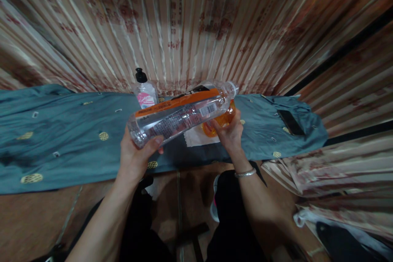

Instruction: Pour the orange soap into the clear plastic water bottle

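Note:
A large clear plastic bottle (pixel 181 116) with an orange-edged label and a white cap is held up at a slant, cap end to the right. My left hand (pixel 136 153) is closed around its base, thumb on the near side. Under the capped end is my right hand (pixel 230 131), closed against the bottle, its fingertips partly hidden. Behind that hand, an orange see-through bottle (pixel 210 129) shows in part, over a white cloth or tissue (pixel 196 138). Left of the label stands a clear bottle with a black pump top (pixel 145 94) and a pink label.
A blue-green patterned cloth (pixel 76 139) covers the long narrow surface. A dark phone (pixel 291 123) lies toward its right end. Pleated curtains (pixel 190 28) hang behind and at the right. Below are the tiled floor (pixel 39 217) and my legs.

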{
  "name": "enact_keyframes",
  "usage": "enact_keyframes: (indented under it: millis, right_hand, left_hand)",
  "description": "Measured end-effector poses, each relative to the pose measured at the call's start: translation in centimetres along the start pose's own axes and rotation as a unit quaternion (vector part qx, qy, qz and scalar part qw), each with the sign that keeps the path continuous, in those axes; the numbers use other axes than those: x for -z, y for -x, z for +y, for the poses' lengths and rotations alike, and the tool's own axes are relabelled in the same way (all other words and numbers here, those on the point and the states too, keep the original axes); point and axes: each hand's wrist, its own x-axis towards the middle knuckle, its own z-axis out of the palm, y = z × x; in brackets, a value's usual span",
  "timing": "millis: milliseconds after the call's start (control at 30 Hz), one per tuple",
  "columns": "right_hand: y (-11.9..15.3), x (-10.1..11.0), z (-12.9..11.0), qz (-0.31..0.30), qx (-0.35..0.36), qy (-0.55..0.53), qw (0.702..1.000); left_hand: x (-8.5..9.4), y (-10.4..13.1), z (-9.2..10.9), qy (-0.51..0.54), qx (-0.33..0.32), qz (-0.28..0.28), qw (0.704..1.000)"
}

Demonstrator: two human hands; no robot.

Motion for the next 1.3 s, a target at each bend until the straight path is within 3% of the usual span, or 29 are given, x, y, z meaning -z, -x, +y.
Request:
enact_keyframes:
  millis: [333, 800, 1300]
  right_hand:
    - [-0.1, -0.2, 0.5, 0.009, 0.010, -0.007, 1.000]
    - [0.0, 0.1, -0.9, -0.011, -0.030, 0.025, 0.999]
    - [0.0, 0.2, -1.0, -0.001, -0.027, -0.012, 1.000]
  left_hand:
    - [-0.1, 0.0, 0.0, -0.004, 0.002, 0.009, 1.000]
    - [0.1, 0.0, -0.3, 0.000, -0.019, -0.005, 1.000]
    - [-0.5, 0.1, 0.6, 0.004, 0.034, 0.022, 0.999]
